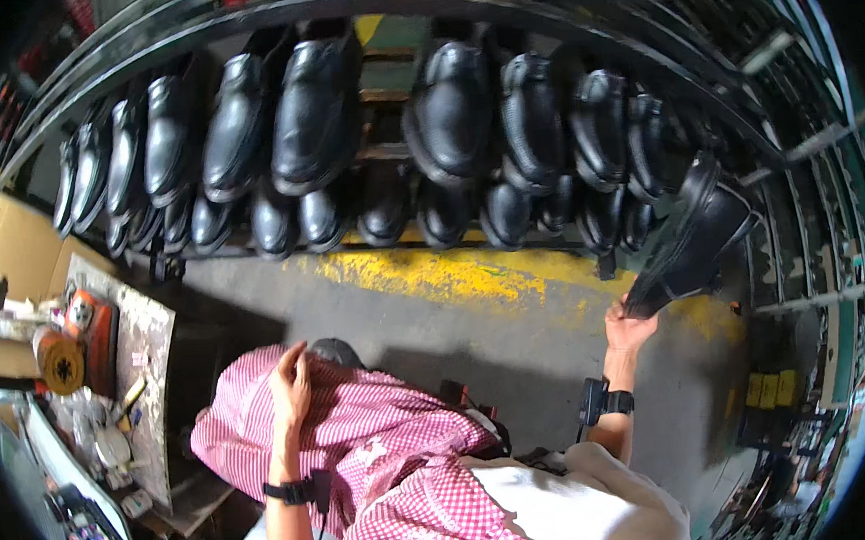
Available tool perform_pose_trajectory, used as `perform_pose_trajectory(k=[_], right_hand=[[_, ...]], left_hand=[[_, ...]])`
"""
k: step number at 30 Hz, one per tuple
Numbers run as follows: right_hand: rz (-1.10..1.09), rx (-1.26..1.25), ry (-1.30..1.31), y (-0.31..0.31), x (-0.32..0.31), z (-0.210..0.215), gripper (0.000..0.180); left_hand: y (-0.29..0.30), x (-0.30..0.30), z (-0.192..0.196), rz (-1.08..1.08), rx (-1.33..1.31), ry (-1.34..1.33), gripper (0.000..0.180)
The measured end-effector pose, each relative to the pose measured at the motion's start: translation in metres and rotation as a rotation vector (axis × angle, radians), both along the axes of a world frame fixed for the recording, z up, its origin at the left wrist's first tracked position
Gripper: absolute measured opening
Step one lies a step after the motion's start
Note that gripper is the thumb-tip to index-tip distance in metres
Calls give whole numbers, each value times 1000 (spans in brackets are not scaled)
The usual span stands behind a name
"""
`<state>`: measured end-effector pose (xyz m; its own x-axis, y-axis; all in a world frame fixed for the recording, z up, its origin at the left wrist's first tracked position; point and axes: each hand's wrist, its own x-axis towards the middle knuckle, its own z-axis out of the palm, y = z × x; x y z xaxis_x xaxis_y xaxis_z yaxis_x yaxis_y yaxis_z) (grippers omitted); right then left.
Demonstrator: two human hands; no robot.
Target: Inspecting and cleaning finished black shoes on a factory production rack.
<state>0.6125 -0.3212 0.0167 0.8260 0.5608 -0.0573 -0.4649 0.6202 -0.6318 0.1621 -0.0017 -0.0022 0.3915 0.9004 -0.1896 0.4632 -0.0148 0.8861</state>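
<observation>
While the right hand [630, 330] grasps the lower end of a black leather shoe [688, 262] with a dark sole, I note that the shoe is held tilted in the air, near the right end of a dark metal rack [384, 2]. Whether a second shoe lies against it, I cannot tell. The left hand [292, 382] is released: its fingers are loosely curled, nothing shows in its grasp, and it is over the pink-and-white checked cloth [359, 431]; I cannot confirm contact. Along the rack, black leather shoes point toe-down in an upper row [313, 113] and a lower row [382, 221].

I judge the step in hand to be handling footwear beside the rack; removal or placement cannot be determined. The next move, in my judgement, calls for a firm right-hand grip, clearance from both rows, and the left hand available to steady the upper end.
</observation>
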Motion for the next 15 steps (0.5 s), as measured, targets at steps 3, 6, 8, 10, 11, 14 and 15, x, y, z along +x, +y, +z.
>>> perform_pose_trajectory(k=[3,6,8,10,11,14,15], right_hand=[[188,-47,75,51,-40,30,41],[294,-253,-215,115,-79,52,66],[608,-396,-549,173,-110,89,62],[703,-508,-736,208,-138,100,59],[766,-548,-858,222,-148,104,57],[841,-494,-1023,258,-177,104,55],[864,-478,-1079,268,-186,107,55]], left_hand=[[7,5,27,147,-309,-250,39],[16,5,70,259,-699,-592,63],[17,-11,86,155,-673,-837,69],[18,-26,99,56,-648,-986,72],[19,-30,96,126,-617,-891,71],[12,-58,87,212,-386,-837,70],[10,-70,83,269,-375,-865,70]])
